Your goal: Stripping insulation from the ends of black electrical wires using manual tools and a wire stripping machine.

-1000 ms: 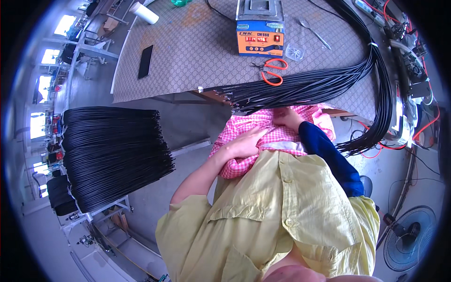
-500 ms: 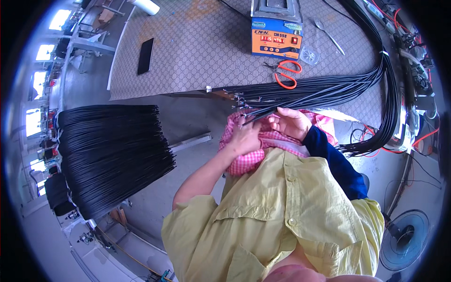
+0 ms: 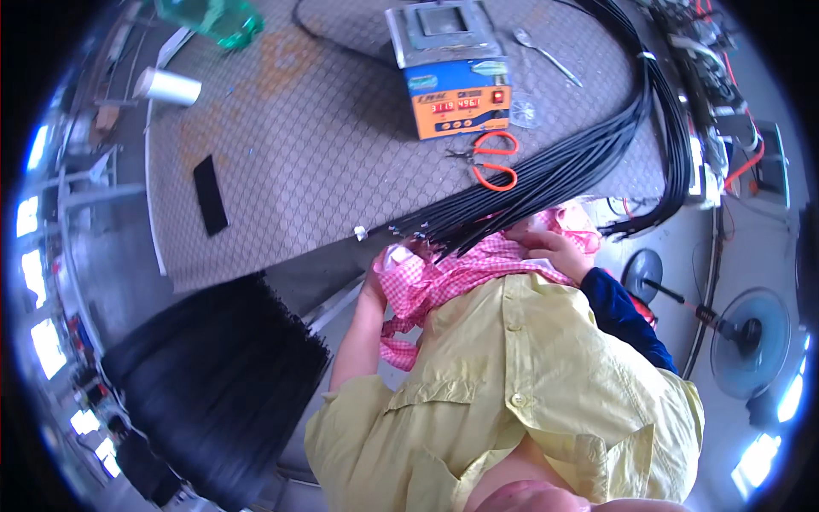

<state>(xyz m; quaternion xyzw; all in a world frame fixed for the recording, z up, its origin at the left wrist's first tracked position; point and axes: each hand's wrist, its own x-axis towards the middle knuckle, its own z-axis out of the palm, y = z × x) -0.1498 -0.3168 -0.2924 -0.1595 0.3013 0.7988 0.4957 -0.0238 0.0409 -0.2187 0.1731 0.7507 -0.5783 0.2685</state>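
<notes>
A pink-and-white checked cloth (image 3: 461, 277) lies bunched over my lap at the table's front edge. My left hand (image 3: 374, 275) is at its left end, partly covered by a raised fold, and appears closed on it. At the cloth's right part my right hand (image 3: 553, 248) has its fingers curled into the fabric; a dark blue sleeve covers that forearm. Just beyond the hands, a bundle of black cables (image 3: 520, 185) lies across the table, its stripped ends hanging over the edge near the cloth. Neither hand appears to hold a cable.
On the table (image 3: 281, 183) are orange-handled scissors (image 3: 490, 160), a blue-and-orange solder pot (image 3: 461, 98), a spoon (image 3: 546, 56), a small clear dish (image 3: 523, 112), a black phone (image 3: 210, 194), a white roll (image 3: 168, 87) and a green bottle (image 3: 213, 19). More black cables (image 3: 213, 384) hang at left; a fan (image 3: 751, 341) stands right.
My hands have moved apart from the cable ends to the cloth, the left one leftward and the right one rightward. The view has shifted, so the table sits differently.
</notes>
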